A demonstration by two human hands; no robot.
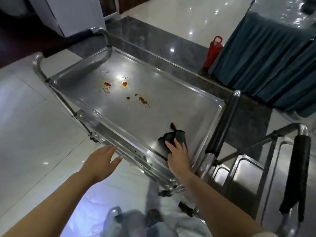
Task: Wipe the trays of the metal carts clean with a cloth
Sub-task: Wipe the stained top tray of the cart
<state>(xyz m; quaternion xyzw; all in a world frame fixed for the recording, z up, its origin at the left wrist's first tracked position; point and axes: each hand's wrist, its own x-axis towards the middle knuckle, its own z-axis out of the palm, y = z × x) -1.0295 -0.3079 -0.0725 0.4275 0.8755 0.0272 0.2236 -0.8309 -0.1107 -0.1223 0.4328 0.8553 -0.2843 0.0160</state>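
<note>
A steel cart's top tray (pixel 171 106) fills the middle of the view. Orange-brown sauce stains (pixel 142 100) are spattered across its far half, and one more spot (pixel 172 125) lies near its right end. A dark grey cloth (pixel 172 136) lies on the tray just below that spot. My right hand (pixel 178 154) presses flat on the cloth's near part with straight fingers. My left hand (pixel 102 159) hovers with spread fingers just off the tray's near rim, holding nothing.
A second metal cart (pixel 266 168) with black-padded handles (pixel 297 171) stands to the right, touching the first. A table with a teal skirt (pixel 266 62) and a red bag (pixel 213 52) are behind. Glossy tiled floor (pixel 34 125) spreads to the left.
</note>
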